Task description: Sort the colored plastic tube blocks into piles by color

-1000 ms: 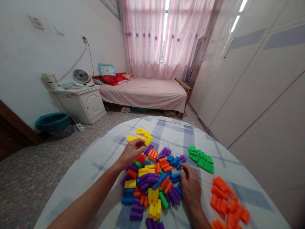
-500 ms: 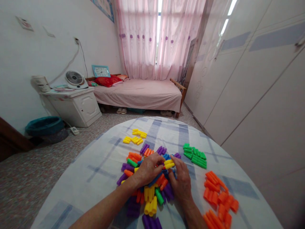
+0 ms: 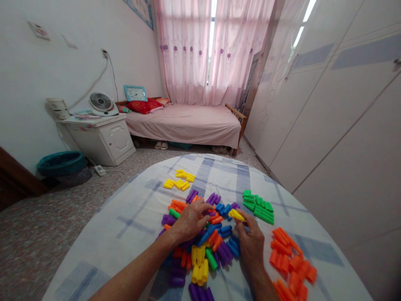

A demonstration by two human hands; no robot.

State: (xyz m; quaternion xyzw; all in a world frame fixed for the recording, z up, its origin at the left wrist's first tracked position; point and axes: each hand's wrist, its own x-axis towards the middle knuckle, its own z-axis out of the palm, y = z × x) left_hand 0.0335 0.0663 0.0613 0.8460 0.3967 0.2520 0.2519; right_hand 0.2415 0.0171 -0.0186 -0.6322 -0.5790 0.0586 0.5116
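My right hand pinches a yellow plastic tube block between thumb and fingers, just off the right side of a mixed pile. Over the middle of that pile is my left hand, its thumb and fingers apart, near some orange blocks. The pile mixes purple, orange, blue, green and yellow tube blocks. Blue blocks lie between the two hands. Closer to me are yellow blocks, a green block and purple blocks. My left hand and forearm hide part of the pile.
On the checked tablecloth, yellow blocks are grouped at the far left. Green blocks lie at the right, with orange blocks nearer. Beyond the round table stand a bed, a white cabinet and a wardrobe.
My right hand has moved right, away from the pile, taking the yellow block with it. My left hand has let go of that block and stays over the pile.
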